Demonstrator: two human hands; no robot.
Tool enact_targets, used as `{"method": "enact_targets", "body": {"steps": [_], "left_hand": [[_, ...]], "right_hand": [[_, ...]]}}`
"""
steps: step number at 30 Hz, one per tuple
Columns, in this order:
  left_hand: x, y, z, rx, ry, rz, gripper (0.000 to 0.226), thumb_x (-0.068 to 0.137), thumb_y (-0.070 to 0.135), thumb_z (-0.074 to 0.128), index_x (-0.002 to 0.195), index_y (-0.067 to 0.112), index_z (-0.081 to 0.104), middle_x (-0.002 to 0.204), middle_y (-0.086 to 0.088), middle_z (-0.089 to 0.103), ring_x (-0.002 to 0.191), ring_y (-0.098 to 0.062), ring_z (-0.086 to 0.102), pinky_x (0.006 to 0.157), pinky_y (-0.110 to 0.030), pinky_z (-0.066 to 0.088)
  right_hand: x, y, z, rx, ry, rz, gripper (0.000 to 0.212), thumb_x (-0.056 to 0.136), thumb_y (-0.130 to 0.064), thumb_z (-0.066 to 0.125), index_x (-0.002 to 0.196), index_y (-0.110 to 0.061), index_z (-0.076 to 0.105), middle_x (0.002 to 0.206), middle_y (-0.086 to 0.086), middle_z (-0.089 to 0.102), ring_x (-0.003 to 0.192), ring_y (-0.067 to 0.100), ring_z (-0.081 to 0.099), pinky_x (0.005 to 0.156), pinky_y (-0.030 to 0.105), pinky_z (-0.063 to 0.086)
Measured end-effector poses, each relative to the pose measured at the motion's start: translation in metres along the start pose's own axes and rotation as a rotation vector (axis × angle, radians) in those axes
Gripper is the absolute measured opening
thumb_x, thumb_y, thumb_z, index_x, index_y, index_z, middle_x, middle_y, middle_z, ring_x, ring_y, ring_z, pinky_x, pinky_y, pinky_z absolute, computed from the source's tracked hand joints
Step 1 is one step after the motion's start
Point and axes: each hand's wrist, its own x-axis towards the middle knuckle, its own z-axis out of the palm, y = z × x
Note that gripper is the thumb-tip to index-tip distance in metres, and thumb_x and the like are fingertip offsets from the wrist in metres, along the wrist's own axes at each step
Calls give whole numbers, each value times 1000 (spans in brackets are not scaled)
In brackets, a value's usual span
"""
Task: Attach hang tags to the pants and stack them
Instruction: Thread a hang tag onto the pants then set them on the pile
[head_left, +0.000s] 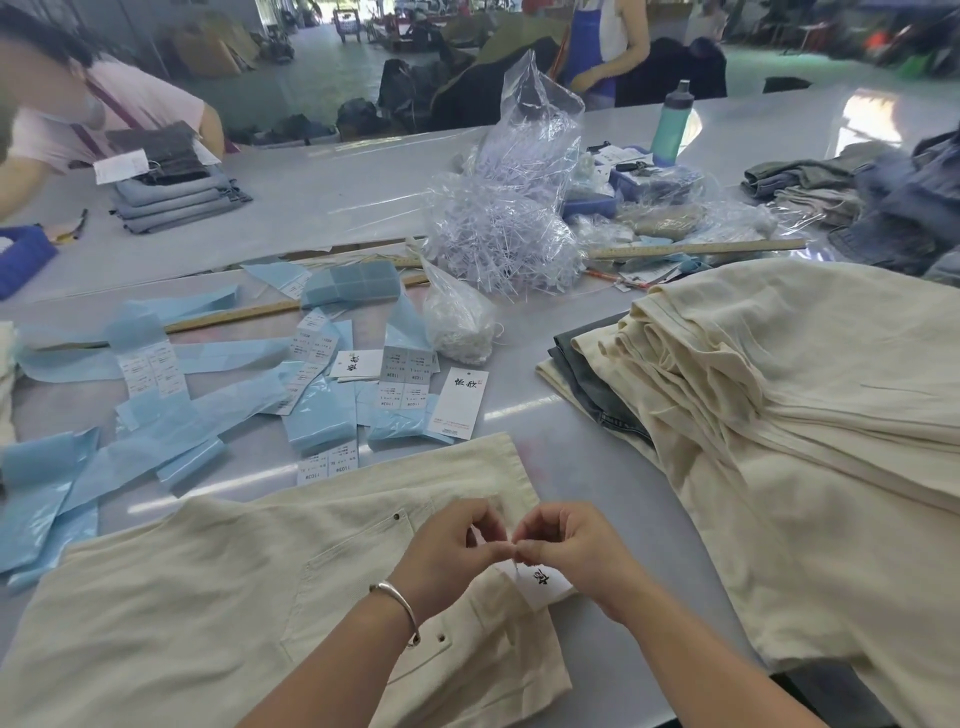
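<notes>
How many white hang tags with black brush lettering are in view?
3. One hang tag lies on the cream pants beneath the right hand; one upright tag lies mid-table; one smaller tag sits left of it. Others may be hidden among the blue backing sheets.

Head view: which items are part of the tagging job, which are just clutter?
In use:
- left hand and right hand, pinching at the hang tag
- cream pants underneath
- pants pile
- spare tag

Lying about:
- water bottle
- wooden ruler
- blue backing strips
</notes>
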Motion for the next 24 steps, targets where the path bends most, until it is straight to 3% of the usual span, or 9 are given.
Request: {"method": "enact_targets", "body": {"steps": [3,5,8,11,13,15,18,20,24], "left_hand": [[-13,-19,-11,192,27,-51,24,78,33,77,81,38,53,86,19,52,65,1,48,63,-14,35],[-27,-37,-33,245,107,-116,23,81,33,74,81,39,51,90,19,52,70,0,51,65,-15,36],[-63,-79,-85,261,301,-309,24,81,23,72,73,37,53,89,12,56,78,-6,57,68,-19,38],[-120,-133,-140,328,453,-553,20,74,14,73,66,27,60,83,0,60,86,-23,61,75,-28,44],[-158,-159,-165,348,523,-648,17,70,20,78,66,24,62,82,1,57,91,-27,60,81,-31,45],[-186,-177,-181,438,547,-718,23,70,36,81,76,28,60,91,5,54,104,-27,54,88,-32,42],[-215,-196,-194,582,597,-866,62,64,64,76,112,29,58,124,-3,49,120,-28,44,97,-38,40],[-225,-201,-194,515,683,-943,90,55,74,76,124,24,49,130,-7,45,122,-32,42,95,-44,43],[-224,-203,-191,215,742,-909,103,59,52,87,135,4,37,134,-19,50,124,-37,48,99,-43,43]], "right_hand": [[9,-7,8,-597,40,-4,15,82,-6,68,93,-15,71,87,-4,65,81,10,59,70,16,44],[17,-14,20,-867,99,-52,35,82,-13,63,114,-27,62,110,-8,57,105,12,50,84,21,41],[31,-21,54,-876,105,-69,68,79,-35,66,141,-30,37,138,-2,43,128,21,35,103,34,35],[47,-11,85,-995,74,155,117,66,-67,70,152,-24,4,157,11,15,144,31,15,113,44,25],[53,-3,93,-1035,110,307,140,54,-76,72,151,-23,-13,159,19,3,147,35,7,114,49,23],[58,0,94,-1055,170,376,154,41,-83,72,149,-24,-20,157,24,7,145,37,13,111,51,27],[62,-4,91,-1035,215,482,162,32,-86,71,146,-28,-27,154,27,10,140,41,20,109,54,27],[64,-7,86,-987,289,540,160,33,-85,73,147,-29,-25,151,25,19,137,41,23,107,55,27],[67,-9,97,-817,345,439,135,47,-61,87,151,-19,11,142,19,40,127,39,42,101,49,39]]}}
